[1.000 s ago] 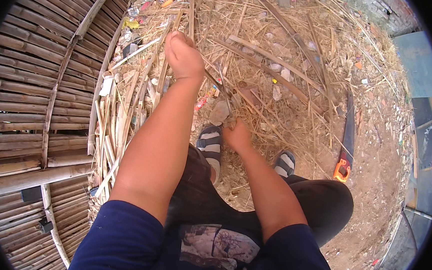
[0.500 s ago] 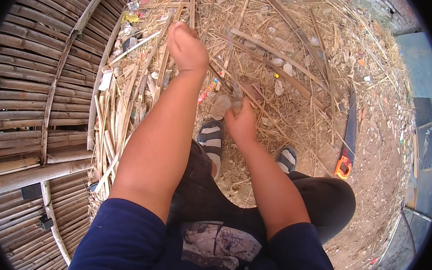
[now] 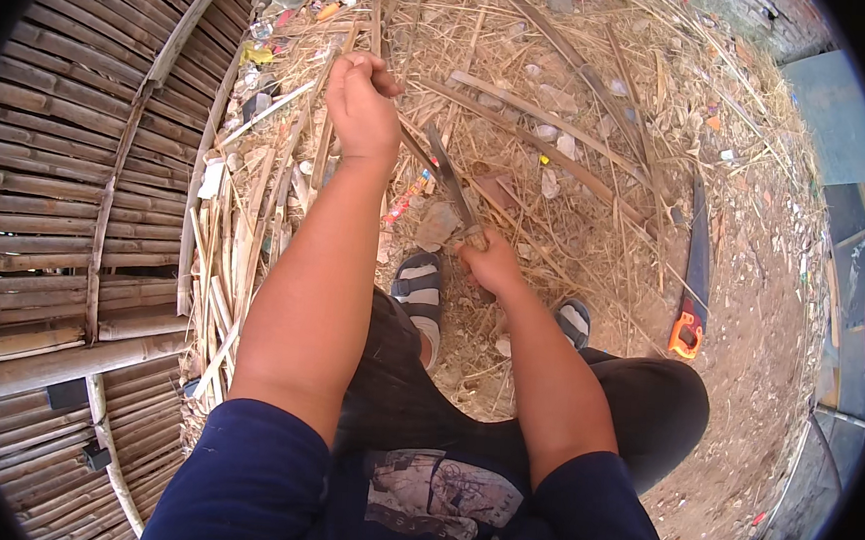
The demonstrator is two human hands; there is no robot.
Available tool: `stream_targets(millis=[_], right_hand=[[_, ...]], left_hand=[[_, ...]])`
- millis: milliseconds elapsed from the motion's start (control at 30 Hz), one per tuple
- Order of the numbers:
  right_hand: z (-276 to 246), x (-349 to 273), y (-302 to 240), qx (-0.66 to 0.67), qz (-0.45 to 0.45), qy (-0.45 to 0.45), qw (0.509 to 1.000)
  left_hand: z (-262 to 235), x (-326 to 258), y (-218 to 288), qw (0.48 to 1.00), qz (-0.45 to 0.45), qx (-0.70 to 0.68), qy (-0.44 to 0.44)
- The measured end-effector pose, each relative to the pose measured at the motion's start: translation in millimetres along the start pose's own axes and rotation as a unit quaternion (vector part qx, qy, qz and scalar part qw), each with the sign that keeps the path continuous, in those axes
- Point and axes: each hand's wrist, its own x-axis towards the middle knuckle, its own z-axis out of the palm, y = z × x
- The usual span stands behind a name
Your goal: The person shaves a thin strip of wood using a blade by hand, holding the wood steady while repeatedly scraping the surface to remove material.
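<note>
My left hand is raised ahead of me at left of centre, its fingers curled round a bamboo strip. A dark length of the strip comes out below the hand and slants toward the knife; the part inside the grip is hidden. My right hand, lower and nearer my body, is closed on the handle of a long-bladed knife. The blade points up and to the left, its tip close beside the strip; I cannot tell whether they touch.
A handsaw with an orange handle lies on the ground at right. Long bamboo pieces lie ahead among straw and litter. Split strips are heaped at left by a bamboo slat wall. My sandalled feet stand below my hands.
The knife has come back toward my body with my right hand, and more of its blade shows. My left hand has shifted slightly left, its grip still closed.
</note>
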Motion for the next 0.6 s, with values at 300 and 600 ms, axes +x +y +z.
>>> stream_targets(millis=[300,600], right_hand=[[10.9,-20.0,-58.6,-0.011,-0.261,0.212,0.942],[46.0,-10.2,15.5,-0.251,-0.067,0.123,0.958]], left_hand=[[-15.8,6.8,-14.8,0.999,-0.021,-0.02,0.023],[-8.0,0.3,-13.0,0.997,-0.003,0.005,0.072]])
